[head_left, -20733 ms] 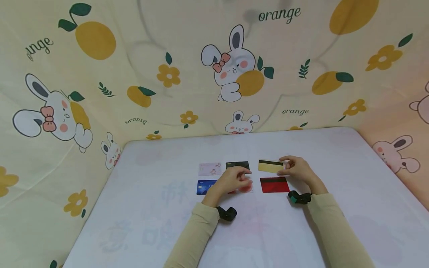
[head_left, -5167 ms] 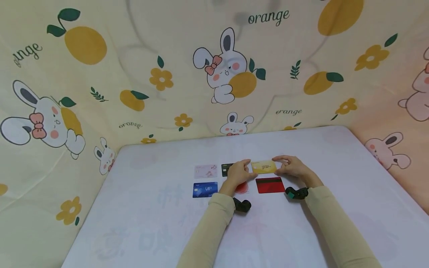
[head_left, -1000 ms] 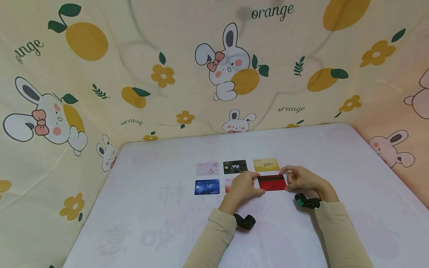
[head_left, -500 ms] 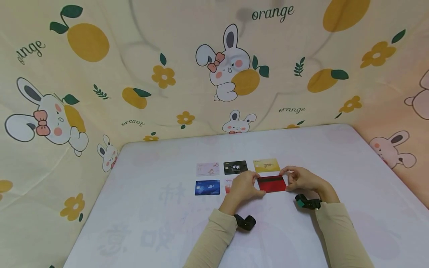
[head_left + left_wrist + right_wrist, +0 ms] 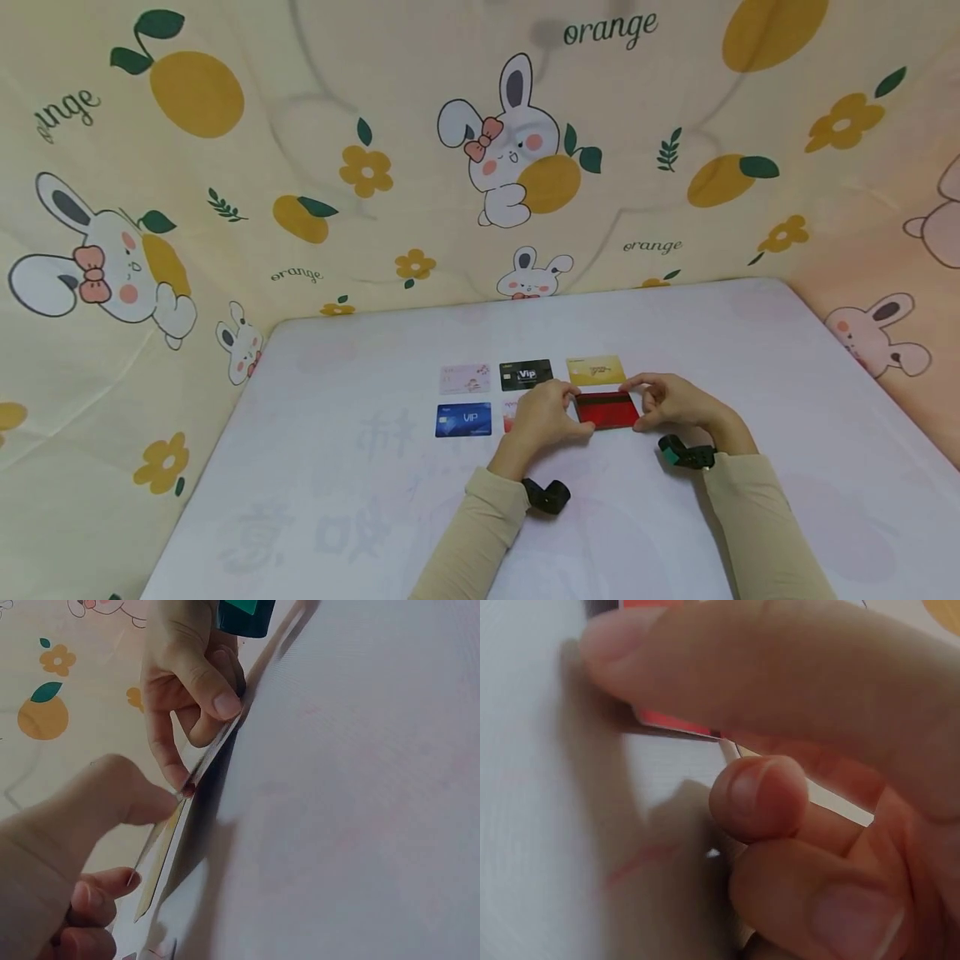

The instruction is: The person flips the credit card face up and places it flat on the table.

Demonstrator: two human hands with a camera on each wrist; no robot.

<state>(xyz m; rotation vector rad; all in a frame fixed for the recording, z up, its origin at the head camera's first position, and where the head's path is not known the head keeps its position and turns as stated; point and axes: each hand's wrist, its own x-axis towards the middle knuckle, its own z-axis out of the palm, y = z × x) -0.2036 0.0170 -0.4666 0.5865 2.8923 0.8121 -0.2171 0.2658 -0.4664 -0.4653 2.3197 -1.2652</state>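
A red card [image 5: 607, 410] with a dark stripe is held between both hands, slightly off the table as its shadow shows in the left wrist view. My left hand [image 5: 542, 414] pinches its left end between thumb and fingers. At its right end, my right hand [image 5: 678, 402] does the same, and the right wrist view shows the thumb against the red card [image 5: 671, 721]. Just behind lies a gold card [image 5: 595, 370]. Beside the left hand are a black Vip card [image 5: 517, 375] and a pale card with red print [image 5: 510, 411], mostly hidden by that hand.
A pale pink card [image 5: 464, 379] and a blue VIP card [image 5: 462, 420] lie at the left of the two rows. The white-covered table [image 5: 315, 467] ends at a patterned cloth backdrop [image 5: 420, 100] behind and at the sides.
The gold card, stripe side up in the oldest frame, now shows its printed face. Both hands have moved from it to the red card, which has barely shifted over the last second.
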